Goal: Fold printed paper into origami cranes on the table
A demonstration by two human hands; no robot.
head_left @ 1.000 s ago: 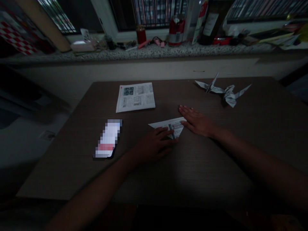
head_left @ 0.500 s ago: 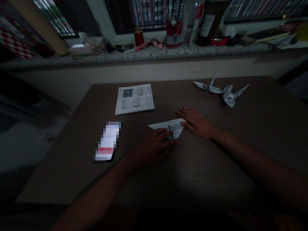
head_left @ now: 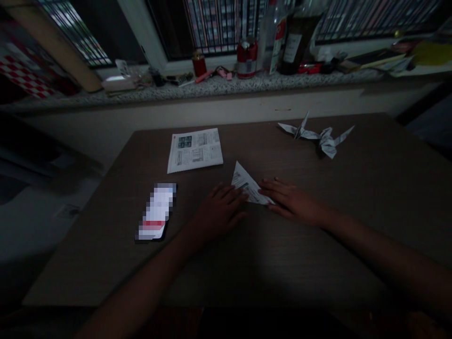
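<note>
A printed sheet of paper folded into a triangle (head_left: pixel 246 184) lies flat on the table, one point directed away from me. My left hand (head_left: pixel 223 207) rests palm down over its left side, fingers stretched out onto the paper. From the right, my right hand (head_left: pixel 287 200) lies flat with its fingertips touching the triangle's right edge and lower right corner. Neither hand grips the paper. The triangle's lower left part is covered by my left fingers.
A folded newspaper sheet (head_left: pixel 196 150) lies at the back left, with a phone (head_left: pixel 155 212) in front of it. Two folded paper cranes (head_left: pixel 300 131) sit at the back right. Behind the wooden table (head_left: pixel 268 263), a stone windowsill (head_left: pixel 183 92) holds a red can (head_left: pixel 246 59), bottles and clutter.
The paper triangle has been turned, so a point that faced me now faces away. My right hand has come nearer to me, and my left hand has shifted slightly left.
</note>
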